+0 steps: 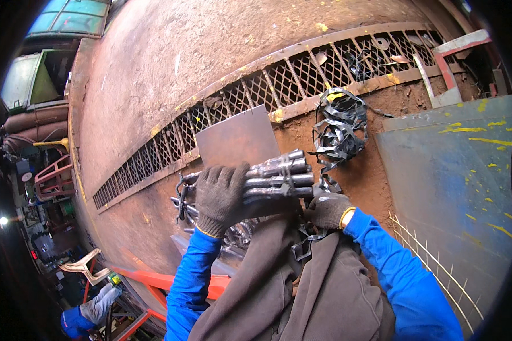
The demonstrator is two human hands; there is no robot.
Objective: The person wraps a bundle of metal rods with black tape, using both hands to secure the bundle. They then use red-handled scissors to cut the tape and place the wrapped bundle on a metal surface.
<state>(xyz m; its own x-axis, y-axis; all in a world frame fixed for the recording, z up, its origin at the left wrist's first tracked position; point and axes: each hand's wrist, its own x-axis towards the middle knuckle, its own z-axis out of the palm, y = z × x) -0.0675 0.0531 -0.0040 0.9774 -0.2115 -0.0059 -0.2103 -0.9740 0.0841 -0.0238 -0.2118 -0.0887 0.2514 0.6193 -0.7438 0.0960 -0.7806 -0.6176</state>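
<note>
My left hand, in a dark knit glove, is closed over a bundle of short metal rods above my lap. Dark wire ties circle the bundle near both ends. At its right end my gloved right hand is curled shut around a strip of metal strapping, its fingertips partly hidden. That strip runs up to a tangled coil of strapping on the ground and shows again below the hand. Just beyond the rods lies a flat square metal plate. More shiny metal pieces sit under my left forearm, partly covered.
A rusty floor grating crosses ahead of me, with scraps in it. To the right are a large paint-marked metal sheet and a red-and-white frame. An orange bar lies at left; a person is farther off.
</note>
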